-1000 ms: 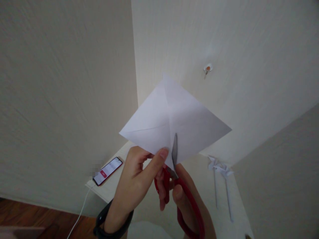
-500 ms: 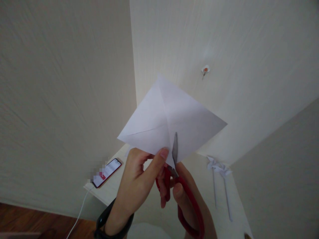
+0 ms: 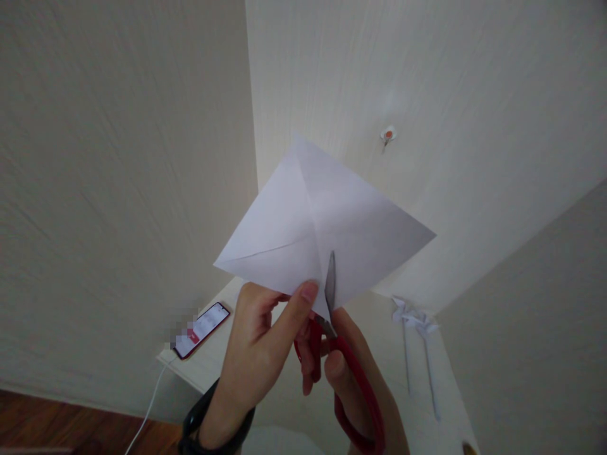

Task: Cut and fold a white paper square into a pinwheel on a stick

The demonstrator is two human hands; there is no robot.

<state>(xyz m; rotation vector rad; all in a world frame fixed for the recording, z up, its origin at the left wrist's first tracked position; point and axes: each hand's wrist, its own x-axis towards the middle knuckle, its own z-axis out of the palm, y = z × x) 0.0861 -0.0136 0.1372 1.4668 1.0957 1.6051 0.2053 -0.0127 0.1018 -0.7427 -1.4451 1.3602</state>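
A creased white square of paper point(image 3: 327, 218) is held up in front of me, one corner pointing down. My left hand point(image 3: 258, 351) pinches that lower corner between thumb and fingers; a black band sits on its wrist. My right hand point(image 3: 353, 392) grips red-handled scissors point(image 3: 346, 373), fingers through the loops. The scissor blade point(image 3: 330, 278) stands upright in the paper's lower corner, along the crease, just right of my left thumb.
A white table point(image 3: 227, 354) lies below. On it are a phone point(image 3: 202, 328) with a red case and a white cable, at the left, and two white paper pinwheels on sticks point(image 3: 417, 328), at the right. Cream walls meet in a corner behind; a small hook point(image 3: 387, 134) is on the wall.
The paper has drifted slightly left and up, and its left corner has swung out. Both hands and the scissors keep nearly the same pose.
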